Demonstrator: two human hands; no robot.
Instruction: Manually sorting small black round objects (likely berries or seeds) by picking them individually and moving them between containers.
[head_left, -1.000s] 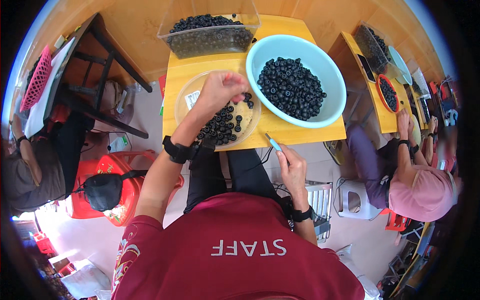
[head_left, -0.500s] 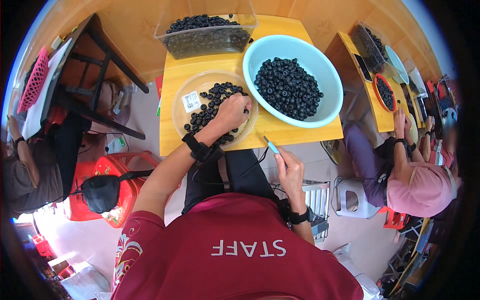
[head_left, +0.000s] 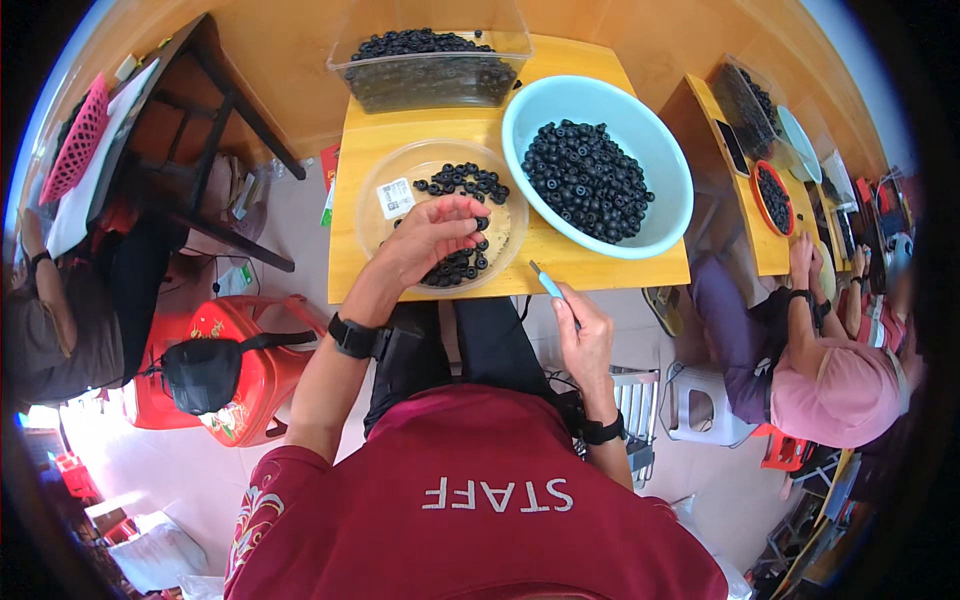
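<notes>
Over a shallow round clear plastic tray (head_left: 372,236) hangs my left hand (head_left: 437,238), its fingers curled and pinching a small black ring-shaped part (head_left: 482,223) at the fingertips. More such black parts (head_left: 462,181) lie in the tray, some hidden beneath the hand. My right hand (head_left: 584,328) grips a slim tool with a light-blue handle and a thin flat tip, which looks like a craft knife (head_left: 546,281). That hand is just off the table's front edge, with the tool's tip toward the table.
A light-blue basin (head_left: 672,165) full of black parts stands right of the tray on the yellow table (head_left: 590,283). Behind is a clear box (head_left: 440,88) of the same parts. A red stool (head_left: 290,375) stands left; a person in pink (head_left: 835,385) works at right.
My left hand has drawn back leftward across the tray, its fingers opening out somewhat. The right hand keeps its hold on the craft knife, almost unmoved. The view has shifted slightly.
</notes>
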